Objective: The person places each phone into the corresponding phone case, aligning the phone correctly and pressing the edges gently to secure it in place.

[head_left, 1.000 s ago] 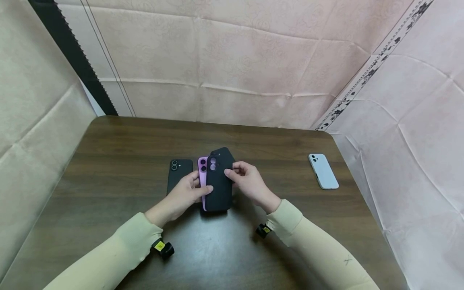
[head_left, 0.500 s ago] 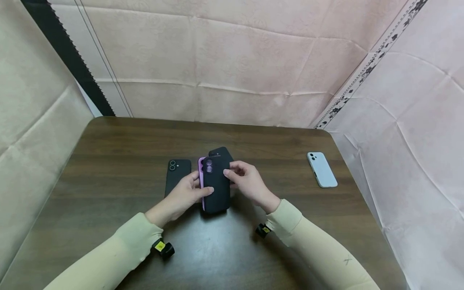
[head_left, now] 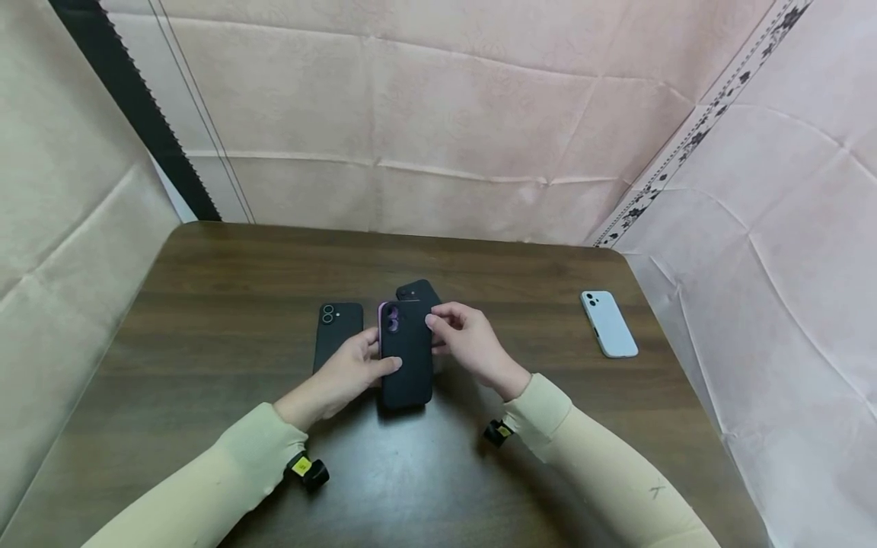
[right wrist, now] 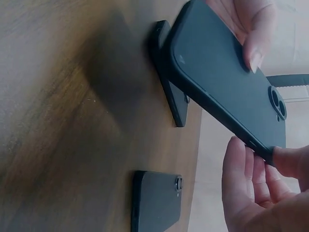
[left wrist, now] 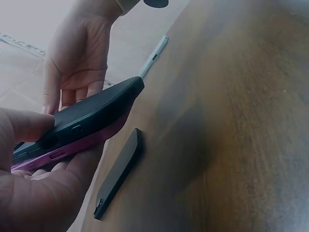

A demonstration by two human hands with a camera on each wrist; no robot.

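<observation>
My left hand (head_left: 349, 369) grips a purple phone (left wrist: 96, 138) from its left side, fingers underneath and thumb on the black phone case (head_left: 407, 361) lying over it. The case covers nearly all of the phone; the left wrist view shows a purple side below its black edge. Purple shows through the camera cutout in the head view. Thumb and fingers of my right hand (head_left: 469, 342) pinch the case's right edge near its camera end. Both pieces are held above the table, tilted. Whether the case is seated all round cannot be seen.
A dark phone-shaped piece (head_left: 337, 327) lies left of my hands, partly behind the left one. Another dark one (head_left: 421, 291) lies just beyond the held case. Far right on the brown wooden table (head_left: 260, 266) is a light blue one (head_left: 610, 325). Cloth hangs behind the table.
The black case has slid left over the purple phone, so less purple shows along the left side. Both hands keep their holds. The pieces on the table lie where they were.
</observation>
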